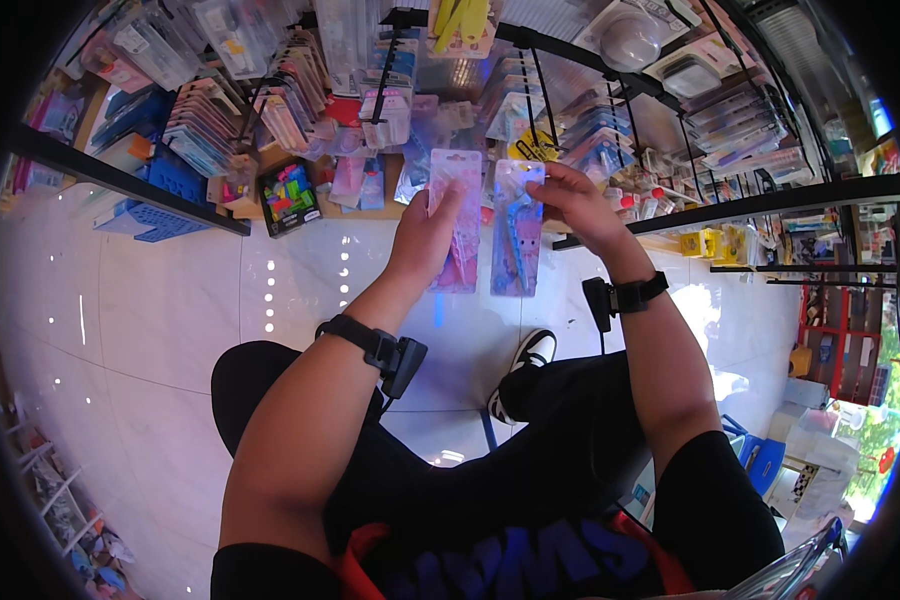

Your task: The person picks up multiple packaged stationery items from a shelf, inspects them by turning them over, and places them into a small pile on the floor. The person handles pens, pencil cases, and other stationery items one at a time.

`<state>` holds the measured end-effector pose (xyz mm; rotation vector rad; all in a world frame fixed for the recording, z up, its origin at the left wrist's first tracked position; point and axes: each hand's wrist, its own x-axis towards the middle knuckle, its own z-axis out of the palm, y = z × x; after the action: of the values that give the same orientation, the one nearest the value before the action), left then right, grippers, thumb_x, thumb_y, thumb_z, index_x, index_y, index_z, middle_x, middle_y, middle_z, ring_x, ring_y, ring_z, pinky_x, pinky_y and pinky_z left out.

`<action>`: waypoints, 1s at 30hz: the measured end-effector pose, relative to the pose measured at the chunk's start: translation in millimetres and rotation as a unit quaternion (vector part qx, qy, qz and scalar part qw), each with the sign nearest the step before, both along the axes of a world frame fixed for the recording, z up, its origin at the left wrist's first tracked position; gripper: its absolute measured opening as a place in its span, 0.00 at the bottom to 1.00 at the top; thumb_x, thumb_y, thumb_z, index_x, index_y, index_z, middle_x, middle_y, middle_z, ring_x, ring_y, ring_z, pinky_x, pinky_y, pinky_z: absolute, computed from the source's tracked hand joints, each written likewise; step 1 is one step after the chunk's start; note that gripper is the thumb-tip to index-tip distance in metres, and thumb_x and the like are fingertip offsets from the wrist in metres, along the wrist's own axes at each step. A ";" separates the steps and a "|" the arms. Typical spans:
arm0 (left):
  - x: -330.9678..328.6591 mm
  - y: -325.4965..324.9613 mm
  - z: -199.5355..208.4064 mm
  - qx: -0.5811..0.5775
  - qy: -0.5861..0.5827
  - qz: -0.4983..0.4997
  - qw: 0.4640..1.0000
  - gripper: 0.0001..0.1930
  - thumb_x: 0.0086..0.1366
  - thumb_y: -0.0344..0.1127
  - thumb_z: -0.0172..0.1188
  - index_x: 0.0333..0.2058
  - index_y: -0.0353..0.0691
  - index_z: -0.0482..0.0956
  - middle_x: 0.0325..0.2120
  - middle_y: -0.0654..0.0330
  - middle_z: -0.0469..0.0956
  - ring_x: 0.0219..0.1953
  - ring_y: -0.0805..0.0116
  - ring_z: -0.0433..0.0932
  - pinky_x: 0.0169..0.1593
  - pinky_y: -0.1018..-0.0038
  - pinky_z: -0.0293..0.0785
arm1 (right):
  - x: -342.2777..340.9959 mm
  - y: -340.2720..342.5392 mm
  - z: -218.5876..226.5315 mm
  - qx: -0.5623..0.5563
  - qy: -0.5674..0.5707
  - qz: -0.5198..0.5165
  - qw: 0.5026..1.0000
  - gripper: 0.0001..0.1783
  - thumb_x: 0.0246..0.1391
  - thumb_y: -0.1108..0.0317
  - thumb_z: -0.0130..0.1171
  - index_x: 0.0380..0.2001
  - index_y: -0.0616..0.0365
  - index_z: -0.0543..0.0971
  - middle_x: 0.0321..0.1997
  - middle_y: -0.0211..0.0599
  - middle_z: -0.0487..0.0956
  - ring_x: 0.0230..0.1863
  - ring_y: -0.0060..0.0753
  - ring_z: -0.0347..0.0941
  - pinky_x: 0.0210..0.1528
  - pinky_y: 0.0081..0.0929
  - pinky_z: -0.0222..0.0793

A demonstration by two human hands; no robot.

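Both hands are raised in front of the shelf, each with a slim blister pack held upright. My left hand is closed on the edge of a pink blister pack, its thumb lying across the front. Inside that pack is a thin, pale pointed item that I cannot name. My right hand pinches the upper right side of a blue blister pack, which shows a long blue item on a card with a pink cartoon figure. A narrow gap separates the two packs, and both have hanging holes at the top.
Behind the packs, hooks carry rows of hanging packages. A black box of colourful small pieces and a blue basket stand at the left. Black rails run along the shelf front. A blue stool is at the right.
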<state>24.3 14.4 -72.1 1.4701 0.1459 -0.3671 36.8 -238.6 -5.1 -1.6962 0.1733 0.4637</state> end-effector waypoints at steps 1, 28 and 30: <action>-2.1 -1.0 3.3 0.017 -0.012 0.001 1.000 0.30 0.78 0.60 0.56 0.58 0.36 0.78 0.45 0.59 0.83 0.45 0.73 0.80 0.52 0.74 0.75 | -4.3 6.2 2.5 0.051 0.022 -0.003 0.998 0.14 0.70 0.63 0.63 0.54 0.55 0.82 0.43 0.26 0.85 0.42 0.21 0.81 0.46 0.25 0.77; -8.1 -9.3 24.5 -0.103 -0.008 -0.094 0.990 0.31 0.77 0.62 0.53 0.57 0.35 0.74 0.42 0.57 0.83 0.39 0.68 0.84 0.44 0.71 0.81 | -17.2 72.5 -4.3 -0.003 -0.098 -0.085 0.992 0.11 0.69 0.62 0.63 0.42 0.60 0.78 0.26 0.28 0.78 0.23 0.20 0.76 0.23 0.22 0.70; -8.9 -8.5 23.8 -0.097 -0.006 -0.078 0.992 0.33 0.74 0.64 0.60 0.57 0.37 0.73 0.40 0.57 0.83 0.34 0.68 0.86 0.38 0.71 0.84 | -15.6 73.3 -5.7 0.018 -0.108 -0.093 0.990 0.11 0.69 0.62 0.62 0.43 0.60 0.77 0.25 0.28 0.77 0.23 0.21 0.76 0.24 0.23 0.70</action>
<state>15.4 5.9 -48.3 1.2950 -0.0149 -0.4856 21.3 -165.3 -10.8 -1.6648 0.1623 0.1420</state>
